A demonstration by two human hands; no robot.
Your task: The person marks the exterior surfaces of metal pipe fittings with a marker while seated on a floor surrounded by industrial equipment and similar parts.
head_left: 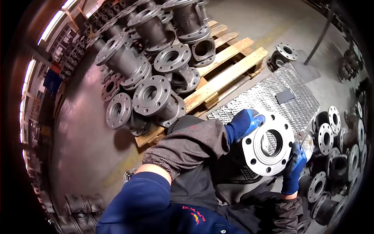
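A grey metal valve body stands before me, its round flange (255, 150) facing up with bolt holes around a wide central bore. My left hand (245, 124), in a blue coated glove, is closed over the flange's upper left rim, thumb along the edge. At the lower right rim, my right hand (295, 167), gloved alike, is closed around what looks like a thin rod-like tool (305, 139); its lower part is hidden by the fingers. Another flange of the valve body (308, 147) shows just beyond that hand. Most of the body below is hidden.
Under and beyond the part lies a textured metal plate (249, 102) with a small dark pad (285, 96). A wooden pallet (230, 76) bears several flanged valve bodies (152, 95) at the left. More flanged castings (325, 139) crowd the right side. A thin post (319, 37) rises beyond.
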